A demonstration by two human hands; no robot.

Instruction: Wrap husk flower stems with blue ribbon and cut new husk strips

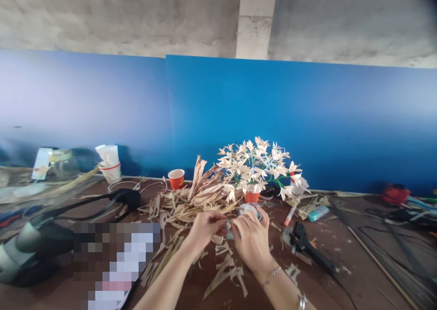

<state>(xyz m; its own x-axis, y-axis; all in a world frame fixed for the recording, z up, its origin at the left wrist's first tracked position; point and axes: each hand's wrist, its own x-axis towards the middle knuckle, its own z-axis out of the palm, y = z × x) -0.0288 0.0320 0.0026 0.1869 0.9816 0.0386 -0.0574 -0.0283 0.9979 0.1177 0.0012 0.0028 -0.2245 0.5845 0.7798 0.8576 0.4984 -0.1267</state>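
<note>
My left hand (207, 227) and my right hand (251, 237) meet over the front of the brown table, fingertips pinched close together. A small pale, bluish bit shows between them, too small and blurred to name. Just behind my right hand lies a round, pale ring-shaped thing (246, 208), partly hidden by the fingers. Beyond it, a red paper cup (252, 194) holds a bunch of cream handmade flowers (254, 162) on green stems. Dried corn husks (201, 194) are heaped behind my left hand. Husk scraps (227, 269) lie below both hands.
To the right are a black glue gun (312, 251) with a trailing cord, a marker (289, 216) and a teal packet (318, 213). Another red paper cup (176, 179) stands by the blue partition (205, 105). Black equipment (44, 237) and a white cup (111, 171) are at left.
</note>
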